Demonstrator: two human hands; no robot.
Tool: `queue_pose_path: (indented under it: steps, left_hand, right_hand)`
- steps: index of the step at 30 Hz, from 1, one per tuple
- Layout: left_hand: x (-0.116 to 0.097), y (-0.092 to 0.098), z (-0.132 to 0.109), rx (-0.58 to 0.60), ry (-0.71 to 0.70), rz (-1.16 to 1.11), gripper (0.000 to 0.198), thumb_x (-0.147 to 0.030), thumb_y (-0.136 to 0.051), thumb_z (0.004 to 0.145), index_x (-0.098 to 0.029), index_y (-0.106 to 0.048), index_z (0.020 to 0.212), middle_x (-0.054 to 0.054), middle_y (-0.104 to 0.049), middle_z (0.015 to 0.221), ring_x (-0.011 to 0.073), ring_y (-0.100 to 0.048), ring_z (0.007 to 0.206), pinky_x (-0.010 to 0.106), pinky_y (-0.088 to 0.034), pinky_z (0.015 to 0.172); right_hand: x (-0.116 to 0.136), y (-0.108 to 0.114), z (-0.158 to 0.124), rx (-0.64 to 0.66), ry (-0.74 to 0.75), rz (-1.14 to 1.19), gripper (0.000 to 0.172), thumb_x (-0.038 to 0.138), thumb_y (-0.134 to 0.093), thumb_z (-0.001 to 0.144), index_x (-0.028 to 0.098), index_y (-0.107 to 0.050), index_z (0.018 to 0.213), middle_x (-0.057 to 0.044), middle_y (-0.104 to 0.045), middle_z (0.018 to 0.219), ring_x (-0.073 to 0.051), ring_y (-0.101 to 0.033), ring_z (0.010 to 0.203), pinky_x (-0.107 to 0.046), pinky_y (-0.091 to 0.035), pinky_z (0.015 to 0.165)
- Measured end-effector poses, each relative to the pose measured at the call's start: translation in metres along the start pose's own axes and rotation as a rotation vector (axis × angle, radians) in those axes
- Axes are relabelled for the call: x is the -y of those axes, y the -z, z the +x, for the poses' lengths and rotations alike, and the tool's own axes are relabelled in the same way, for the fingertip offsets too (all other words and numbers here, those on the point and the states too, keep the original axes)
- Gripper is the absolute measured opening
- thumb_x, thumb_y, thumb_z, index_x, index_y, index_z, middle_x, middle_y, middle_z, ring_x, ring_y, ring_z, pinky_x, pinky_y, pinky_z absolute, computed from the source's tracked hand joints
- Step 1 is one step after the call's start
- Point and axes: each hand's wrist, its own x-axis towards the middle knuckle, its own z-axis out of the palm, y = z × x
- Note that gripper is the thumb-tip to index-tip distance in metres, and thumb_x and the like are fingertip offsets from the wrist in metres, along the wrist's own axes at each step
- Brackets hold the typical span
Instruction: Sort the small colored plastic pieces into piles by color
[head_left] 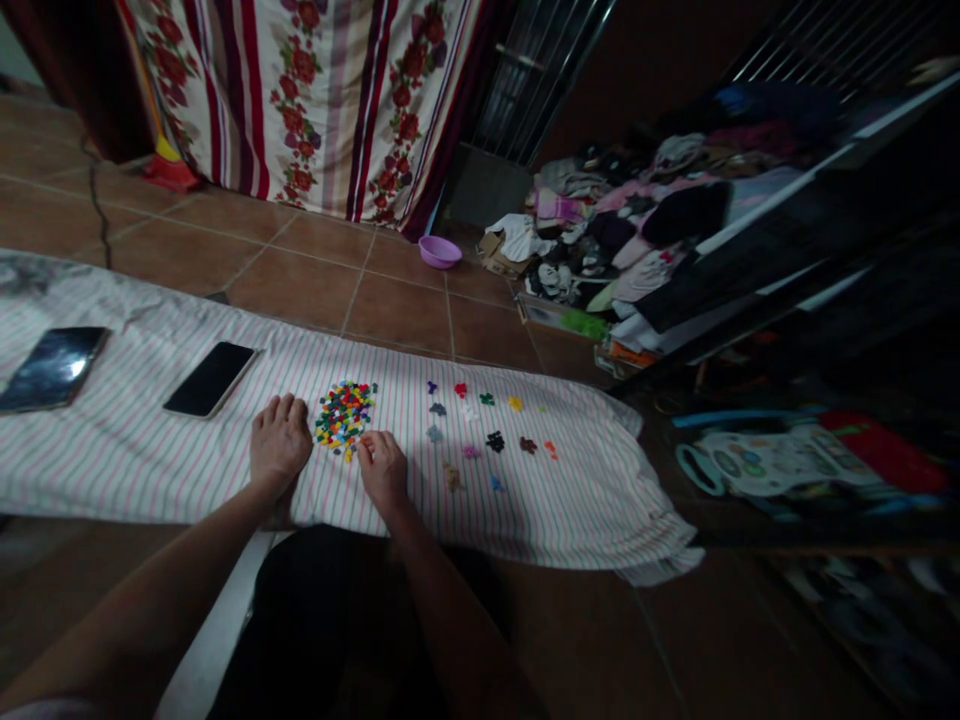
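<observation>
A mixed pile of small coloured pieces [345, 412], too small to name exactly, lies on a striped cloth [585, 520]. Just left of it, my left hand [280, 438] rests flat on the cloth with its fingers stretched out. At the pile's lower right edge is my right hand [384, 468], thumb and forefinger pinched together by the pieces; whatever is between them is hidden. Farther right, several single-colour clusters are spread out, among them red [460, 390], yellow [515, 403], black [495, 441], brown [528, 445], orange [551, 450] and beige [451, 477].
A dark-screened phone [211, 379] and a tablet-like device [56, 368] lie on the cloth at left. Beyond are a tiled floor [292, 265], a purple basin [439, 252] and a floral curtain [315, 110]. Heaped clothes [600, 220] and a dark shelf stand at right.
</observation>
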Motion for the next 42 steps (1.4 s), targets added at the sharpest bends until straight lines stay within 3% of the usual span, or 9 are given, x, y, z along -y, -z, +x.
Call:
queue_pose_path:
  steps: [13, 23, 28, 33, 38, 42]
  left_hand:
    - [-0.003, 0.005, 0.002, 0.050, 0.015, 0.036, 0.043, -0.025, -0.028, 0.095, -0.013, -0.057, 0.124, 0.016, -0.055, 0.142, 0.0340, -0.041, 0.138, 0.047, -0.036, 0.105]
    - [-0.001, 0.002, 0.001, 0.060, 0.028, -0.003, 0.046, -0.027, -0.025, 0.096, -0.015, -0.056, 0.127, 0.015, -0.053, 0.144, 0.0318, -0.039, 0.139, 0.048, -0.034, 0.108]
    - [-0.003, 0.007, 0.001, 0.066, 0.025, 0.023, 0.044, -0.026, -0.026, 0.095, -0.015, -0.056, 0.126, 0.015, -0.053, 0.143, 0.0322, -0.039, 0.139, 0.048, -0.034, 0.107]
    - [-0.004, 0.008, -0.001, 0.066, 0.013, 0.044, 0.044, -0.026, -0.026, 0.095, -0.014, -0.056, 0.126, 0.015, -0.053, 0.143, 0.0330, -0.039, 0.138, 0.048, -0.035, 0.106]
    - [-0.004, 0.010, 0.000, 0.070, 0.013, 0.048, 0.044, -0.026, -0.027, 0.095, -0.013, -0.056, 0.126, 0.016, -0.052, 0.143, 0.0340, -0.039, 0.138, 0.049, -0.035, 0.105]
    - [-0.005, 0.010, 0.000, 0.083, 0.019, 0.035, 0.044, -0.025, -0.027, 0.095, -0.014, -0.057, 0.124, 0.016, -0.053, 0.143, 0.0340, -0.039, 0.138, 0.049, -0.035, 0.105]
  right_hand:
    - [0.000, 0.006, -0.003, -0.087, -0.099, 0.066, 0.022, 0.012, -0.050, 0.084, 0.021, -0.068, 0.093, -0.004, -0.067, 0.093, -0.017, -0.063, 0.085, -0.027, -0.051, 0.080]
    - [-0.007, 0.022, -0.010, -0.064, -0.138, 0.153, 0.017, 0.027, -0.051, 0.092, 0.021, -0.067, 0.094, -0.006, -0.071, 0.092, -0.018, -0.067, 0.084, -0.029, -0.054, 0.077]
    - [-0.015, 0.048, -0.014, -0.075, -0.209, 0.166, 0.020, 0.034, -0.051, 0.092, 0.022, -0.067, 0.097, -0.003, -0.073, 0.087, -0.018, -0.070, 0.079, -0.029, -0.054, 0.074]
    - [-0.038, 0.079, -0.017, -0.195, -0.223, 0.167, 0.025, 0.040, -0.050, 0.092, 0.022, -0.066, 0.095, -0.005, -0.074, 0.087, -0.019, -0.069, 0.080, -0.030, -0.055, 0.074]
    - [-0.077, 0.114, -0.025, -0.347, -0.273, 0.174, 0.032, 0.045, -0.048, 0.091, 0.019, -0.065, 0.096, -0.008, -0.072, 0.089, -0.018, -0.067, 0.078, -0.027, -0.053, 0.063]
    - [-0.122, 0.150, -0.032, -0.471, -0.297, 0.035, 0.035, 0.047, -0.048, 0.087, 0.019, -0.065, 0.097, -0.011, -0.072, 0.098, -0.021, -0.066, 0.088, -0.032, -0.054, 0.075]
